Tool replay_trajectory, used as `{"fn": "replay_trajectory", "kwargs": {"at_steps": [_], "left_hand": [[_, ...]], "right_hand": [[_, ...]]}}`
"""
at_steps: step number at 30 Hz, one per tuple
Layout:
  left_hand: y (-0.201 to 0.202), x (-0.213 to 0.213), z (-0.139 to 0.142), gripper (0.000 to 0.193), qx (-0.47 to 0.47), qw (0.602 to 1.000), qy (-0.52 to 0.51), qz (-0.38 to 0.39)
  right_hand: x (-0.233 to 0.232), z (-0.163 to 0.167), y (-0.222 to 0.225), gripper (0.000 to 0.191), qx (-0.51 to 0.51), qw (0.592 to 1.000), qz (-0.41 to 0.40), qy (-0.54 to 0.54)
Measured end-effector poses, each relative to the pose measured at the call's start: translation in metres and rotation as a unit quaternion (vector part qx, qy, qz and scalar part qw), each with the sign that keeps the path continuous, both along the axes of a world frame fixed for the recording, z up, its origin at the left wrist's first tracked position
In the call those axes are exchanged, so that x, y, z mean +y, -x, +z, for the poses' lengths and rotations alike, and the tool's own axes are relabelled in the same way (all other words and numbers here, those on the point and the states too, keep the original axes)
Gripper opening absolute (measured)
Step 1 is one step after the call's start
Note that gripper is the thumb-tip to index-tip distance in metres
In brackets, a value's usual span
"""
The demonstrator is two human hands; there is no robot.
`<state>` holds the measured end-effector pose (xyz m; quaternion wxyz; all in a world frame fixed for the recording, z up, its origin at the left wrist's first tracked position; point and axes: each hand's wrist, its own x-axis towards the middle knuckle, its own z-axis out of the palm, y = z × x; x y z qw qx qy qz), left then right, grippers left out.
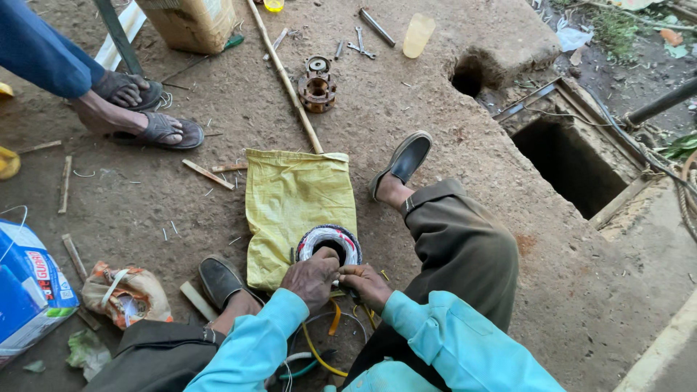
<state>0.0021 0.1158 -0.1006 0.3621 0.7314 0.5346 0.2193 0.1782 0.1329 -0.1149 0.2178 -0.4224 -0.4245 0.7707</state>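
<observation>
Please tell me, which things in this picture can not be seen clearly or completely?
All in the head view:
- Round wound coil: near side hidden by the left hand and right hand.
- What the right hand's fingers pinch: too small to tell.
- Blue carton: cut off by the left edge.
- Other person's sandalled feet: the body is cut off by the top-left edge.
- Rectangular pit: its depth is lost in shadow.

Two hands (312,276), one stator (330,243), one sack (294,207)
</observation>
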Motion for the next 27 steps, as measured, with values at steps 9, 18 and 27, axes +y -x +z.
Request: {"fn": "replay_trajectory", "kwargs": {"at_steps": [9, 18, 27], "left_hand": [[0.005, 0.002, -0.036, 0.012, -0.049, 0.997, 0.041, 0.042], [0.006, 0.0, -0.047, 0.012, -0.053, 0.997, 0.016, 0.045], [0.004, -0.011, -0.063, 0.013, -0.043, 0.997, -0.018, 0.061]], "right_hand": [[-0.018, 0.001, 0.019, 0.015, -0.193, 0.967, -0.041, -0.163], [-0.035, -0.006, 0.033, 0.019, -0.276, 0.904, -0.145, -0.292], [-0.055, -0.042, 0.023, 0.014, -0.245, 0.891, -0.145, -0.353]]}}
